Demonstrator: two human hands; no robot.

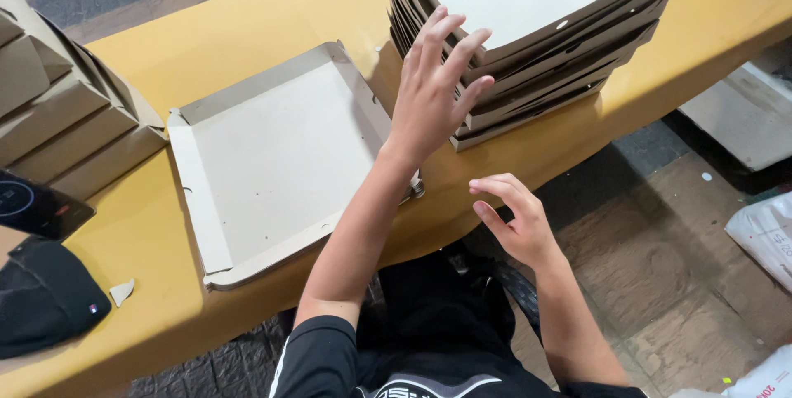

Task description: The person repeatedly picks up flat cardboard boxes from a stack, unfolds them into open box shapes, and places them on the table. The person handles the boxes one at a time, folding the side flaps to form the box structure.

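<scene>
Right hand (513, 221): nearest, at 5 o'clock off the worktop (247, 18) edge, fingers loosely curled, holding nothing.
Left hand (433, 89): raised at 12 o'clock, fingers spread wide, empty, fingertips just at the near corner of the stack of flat boxes (536, 27).
Open box (276, 159): lying flat at 10 o'clock, rim up, partly crossed by the left forearm.
Black cap (41, 299): far left, 8 o'clock, a cardboard scrap (122, 291) beside it.
Phone (37, 204): 9 o'clock, dark.
Folded boxes (66, 101): leaning at 10 o'clock, far left.
White bags (763, 233): on the floor, 3 o'clock.
</scene>
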